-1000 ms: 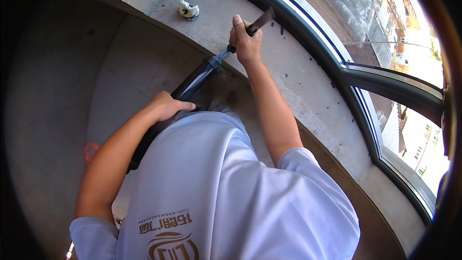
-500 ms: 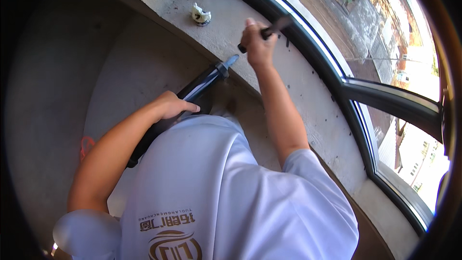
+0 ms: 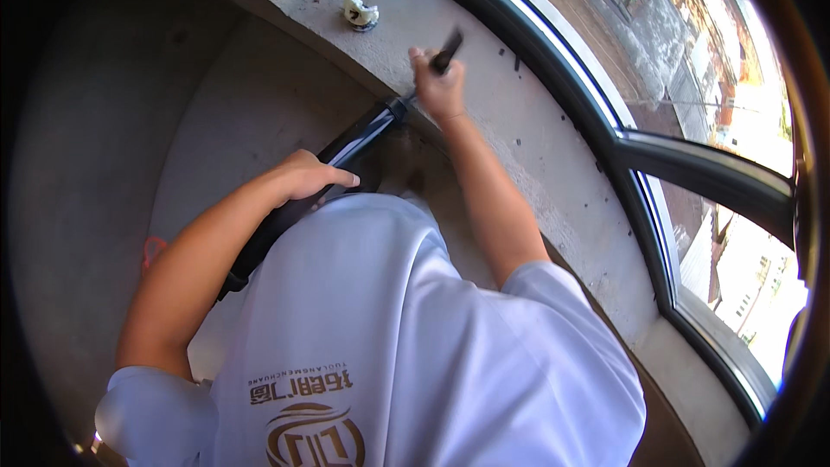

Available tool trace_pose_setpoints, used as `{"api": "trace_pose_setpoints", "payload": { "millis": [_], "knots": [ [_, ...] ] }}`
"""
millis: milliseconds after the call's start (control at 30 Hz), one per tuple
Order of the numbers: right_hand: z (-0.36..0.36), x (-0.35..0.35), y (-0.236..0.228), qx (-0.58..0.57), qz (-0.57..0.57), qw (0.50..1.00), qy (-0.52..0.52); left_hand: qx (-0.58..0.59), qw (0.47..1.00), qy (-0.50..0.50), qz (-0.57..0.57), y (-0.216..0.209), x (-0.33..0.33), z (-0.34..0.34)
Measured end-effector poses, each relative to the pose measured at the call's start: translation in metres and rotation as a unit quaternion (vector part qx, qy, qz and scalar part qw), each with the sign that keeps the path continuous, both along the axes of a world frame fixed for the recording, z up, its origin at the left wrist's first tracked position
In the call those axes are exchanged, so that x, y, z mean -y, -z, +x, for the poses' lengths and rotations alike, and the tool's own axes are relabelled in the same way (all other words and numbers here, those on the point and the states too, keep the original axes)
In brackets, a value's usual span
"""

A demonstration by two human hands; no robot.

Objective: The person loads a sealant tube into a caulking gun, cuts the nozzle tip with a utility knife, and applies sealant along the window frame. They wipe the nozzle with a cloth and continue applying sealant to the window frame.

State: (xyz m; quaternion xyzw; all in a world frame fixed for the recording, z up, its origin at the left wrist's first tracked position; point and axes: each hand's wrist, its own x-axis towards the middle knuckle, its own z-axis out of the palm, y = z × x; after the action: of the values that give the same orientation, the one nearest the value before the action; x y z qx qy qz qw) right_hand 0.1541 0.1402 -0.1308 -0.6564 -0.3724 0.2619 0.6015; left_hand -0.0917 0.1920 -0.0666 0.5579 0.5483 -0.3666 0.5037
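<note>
Ledge and floor: loose debris noted

Pale grey, rough concrete window ledge [image 3: 553, 169] runs far left to near right. One irregular white lump with a dark base [image 3: 360, 13] sits towards its far left end. Small black fragments [image 3: 517, 62] lie scattered along it. Dim grey floor [image 3: 203, 177]: one red-orange looped item [image 3: 154, 249], left, partly hidden.

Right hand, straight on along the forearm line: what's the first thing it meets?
Probably the black window frame beyond the concrete ledge; the line seems to pass just right of the white lump. Depth is unclear: the right hand might graze the ledge first.
</note>
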Motion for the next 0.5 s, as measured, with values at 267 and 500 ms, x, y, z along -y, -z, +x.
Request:
{"api": "trace_pose_setpoints", "payload": {
  "millis": [267, 500],
  "knots": [
    [0.030, 0.038, 0.019, -0.154, 0.054, 0.985, 0.049, 0.071, 0.997, -0.027, 0.006, 0.020, 0.004, -0.014],
    [0.016, 0.125, -0.018, -0.190, -0.106, 0.968, 0.125, 0.134, 0.988, -0.031, 0.068, 0.045, 0.017, -0.039]
  ]
}}
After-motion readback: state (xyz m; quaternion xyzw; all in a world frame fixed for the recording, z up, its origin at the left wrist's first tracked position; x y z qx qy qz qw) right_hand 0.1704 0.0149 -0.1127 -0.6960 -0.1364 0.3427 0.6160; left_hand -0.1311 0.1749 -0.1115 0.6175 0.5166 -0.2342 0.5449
